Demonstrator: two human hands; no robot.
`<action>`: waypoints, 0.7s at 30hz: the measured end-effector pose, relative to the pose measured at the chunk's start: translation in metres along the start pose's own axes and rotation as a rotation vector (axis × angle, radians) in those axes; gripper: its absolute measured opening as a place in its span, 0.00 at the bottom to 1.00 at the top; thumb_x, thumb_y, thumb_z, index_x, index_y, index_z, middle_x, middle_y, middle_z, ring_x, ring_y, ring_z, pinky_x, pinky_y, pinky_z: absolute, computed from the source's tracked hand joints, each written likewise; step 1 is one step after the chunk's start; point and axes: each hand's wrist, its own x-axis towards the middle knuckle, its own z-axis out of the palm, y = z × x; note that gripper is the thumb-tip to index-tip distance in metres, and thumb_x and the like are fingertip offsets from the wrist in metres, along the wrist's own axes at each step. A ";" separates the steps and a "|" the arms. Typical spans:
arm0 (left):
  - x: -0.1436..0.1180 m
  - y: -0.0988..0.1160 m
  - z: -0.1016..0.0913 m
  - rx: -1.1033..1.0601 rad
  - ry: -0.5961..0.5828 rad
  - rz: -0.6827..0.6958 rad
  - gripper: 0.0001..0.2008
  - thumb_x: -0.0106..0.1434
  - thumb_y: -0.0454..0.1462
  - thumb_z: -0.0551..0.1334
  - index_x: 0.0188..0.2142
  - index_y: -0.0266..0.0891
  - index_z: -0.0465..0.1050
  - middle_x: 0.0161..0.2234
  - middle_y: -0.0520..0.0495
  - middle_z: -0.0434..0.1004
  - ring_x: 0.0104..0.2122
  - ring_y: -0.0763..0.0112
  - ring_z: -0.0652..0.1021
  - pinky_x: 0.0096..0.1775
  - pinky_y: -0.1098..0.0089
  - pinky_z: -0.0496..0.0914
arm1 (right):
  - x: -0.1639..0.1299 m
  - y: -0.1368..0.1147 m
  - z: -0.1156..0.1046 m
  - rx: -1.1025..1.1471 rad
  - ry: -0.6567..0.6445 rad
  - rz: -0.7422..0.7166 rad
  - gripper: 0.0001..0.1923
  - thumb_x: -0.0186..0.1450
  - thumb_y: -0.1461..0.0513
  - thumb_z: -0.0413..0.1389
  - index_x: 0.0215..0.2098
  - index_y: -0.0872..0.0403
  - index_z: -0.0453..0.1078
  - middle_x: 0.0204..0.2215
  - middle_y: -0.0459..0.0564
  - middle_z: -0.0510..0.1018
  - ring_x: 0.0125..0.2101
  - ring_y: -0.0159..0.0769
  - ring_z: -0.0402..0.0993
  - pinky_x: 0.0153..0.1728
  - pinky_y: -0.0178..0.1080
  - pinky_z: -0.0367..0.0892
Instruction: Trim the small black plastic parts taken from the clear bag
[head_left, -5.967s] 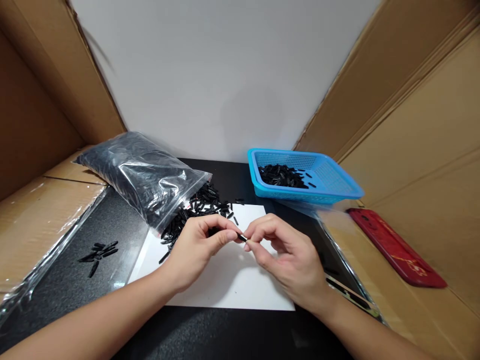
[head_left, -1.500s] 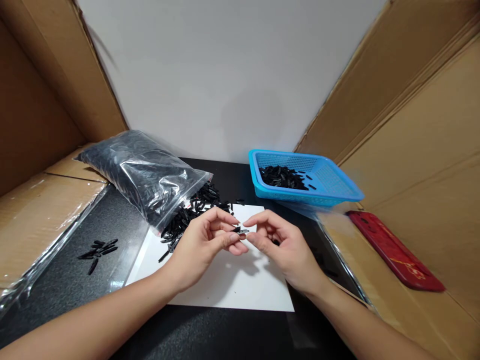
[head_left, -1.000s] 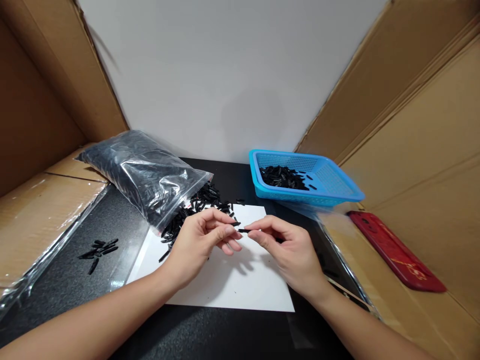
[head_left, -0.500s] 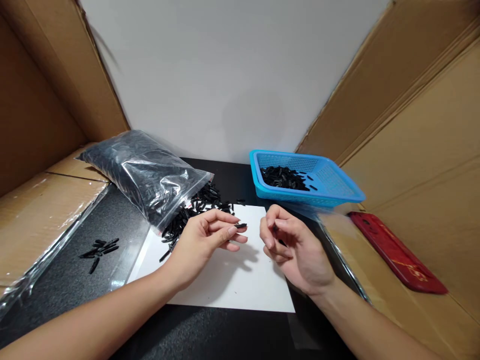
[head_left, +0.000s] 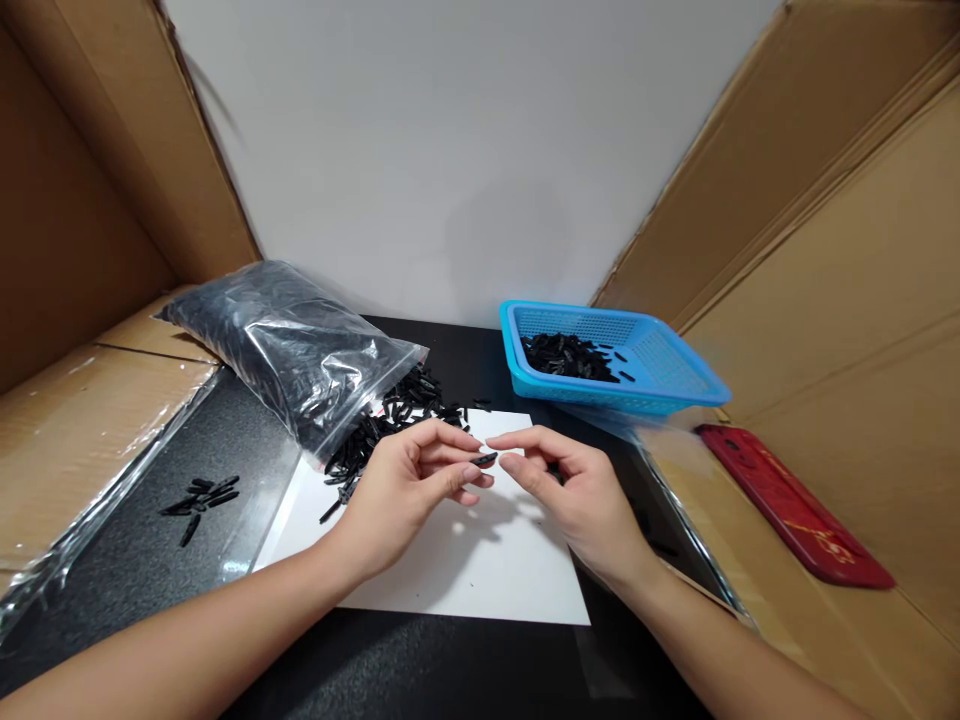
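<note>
A small black piece [head_left: 486, 459] sits pinched at the fingertips of the left hand [head_left: 409, 485], held above a white sheet [head_left: 465, 560] near its far edge. The left hand grips it between thumb and forefinger, the other fingers curled loosely beneath. The right hand [head_left: 577, 490] is just beside it, forefinger and thumb stretched toward the free end of the piece; whether they touch it cannot be told, and the hand holds nothing that shows, though something dark sits half hidden behind its fingers.

The white sheet lies flat on a black bench [head_left: 420, 670]. At the sheet's far left corner a heap of loose black pieces [head_left: 390, 420] spills from the mouth of a clear plastic bag [head_left: 289, 345], which is full of the same pieces and lies on its side, stretching away to the left. Further left, well apart from the heap, a small cluster of black pieces [head_left: 201, 496] lies on the bench.

Beyond the right hand stands a blue mesh basket [head_left: 660, 375] with black pieces gathered in its left part. To the right of the bench a red flat object [head_left: 795, 505] rests on brown cardboard [head_left: 862, 330], and cardboard panels rise on both sides.
</note>
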 end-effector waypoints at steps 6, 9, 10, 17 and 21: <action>-0.001 -0.002 -0.002 0.221 0.020 0.065 0.05 0.62 0.35 0.65 0.38 0.38 0.73 0.34 0.47 0.81 0.35 0.67 0.80 0.39 0.67 0.74 | 0.001 -0.001 0.001 -0.007 0.008 0.053 0.12 0.59 0.55 0.61 0.33 0.55 0.80 0.16 0.39 0.56 0.19 0.29 0.50 0.22 0.36 0.47; 0.005 -0.008 -0.011 0.651 0.029 0.273 0.06 0.63 0.32 0.63 0.40 0.40 0.75 0.39 0.46 0.79 0.41 0.64 0.76 0.45 0.61 0.70 | 0.002 0.000 0.002 0.042 0.043 0.086 0.12 0.58 0.55 0.62 0.33 0.55 0.80 0.16 0.39 0.55 0.19 0.29 0.50 0.21 0.35 0.48; 0.008 -0.010 -0.015 0.832 0.025 0.347 0.07 0.62 0.31 0.64 0.41 0.40 0.75 0.39 0.46 0.78 0.43 0.61 0.74 0.46 0.59 0.68 | 0.003 0.001 0.002 0.056 0.054 0.089 0.12 0.58 0.55 0.63 0.33 0.55 0.80 0.16 0.39 0.55 0.19 0.29 0.50 0.21 0.35 0.48; 0.016 -0.030 -0.023 1.422 -0.017 0.433 0.06 0.63 0.36 0.65 0.41 0.41 0.75 0.46 0.43 0.71 0.45 0.54 0.67 0.43 0.56 0.62 | 0.004 0.004 0.004 0.226 0.036 0.144 0.13 0.58 0.55 0.64 0.35 0.56 0.78 0.16 0.36 0.53 0.18 0.25 0.46 0.18 0.33 0.42; 0.015 -0.032 -0.021 1.522 -0.018 0.435 0.08 0.65 0.35 0.62 0.44 0.41 0.73 0.48 0.42 0.70 0.45 0.55 0.65 0.42 0.57 0.61 | 0.004 0.003 0.006 0.385 0.007 0.204 0.15 0.58 0.53 0.64 0.37 0.56 0.74 0.15 0.34 0.53 0.16 0.23 0.42 0.17 0.32 0.37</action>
